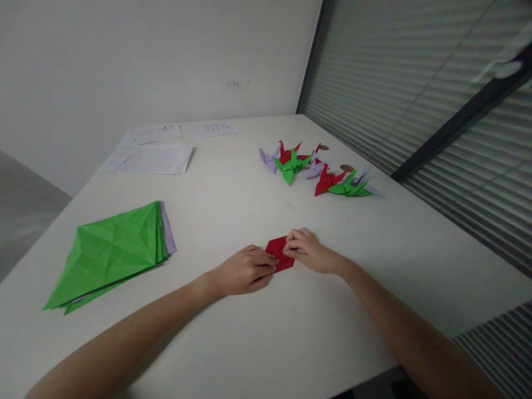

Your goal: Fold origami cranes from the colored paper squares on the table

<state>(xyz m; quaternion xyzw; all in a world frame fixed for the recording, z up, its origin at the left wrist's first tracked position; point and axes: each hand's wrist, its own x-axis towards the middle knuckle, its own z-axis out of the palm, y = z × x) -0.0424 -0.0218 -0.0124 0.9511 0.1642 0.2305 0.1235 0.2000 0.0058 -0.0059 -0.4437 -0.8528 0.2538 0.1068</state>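
A small piece of folded red origami paper (pixel 283 262) lies on the white table between my hands. My left hand (pixel 249 270) presses its left side down, the fingers close together and slightly curled. On the upper right edge, my right hand (pixel 305 249) is closed, with bent fingers and thumb on the paper. Part of the paper is hidden under the fingertips of both hands, so the exact fold there cannot be made out.
A stack of creased green and purple paper sheets (pixel 118 244) lies to the left. Folded paper cranes (pixel 293 163) in red, green and purple stand in a group at the back right, near the blinds (pixel 374 83). Printed sheets (pixel 152 159) lie at the far left.
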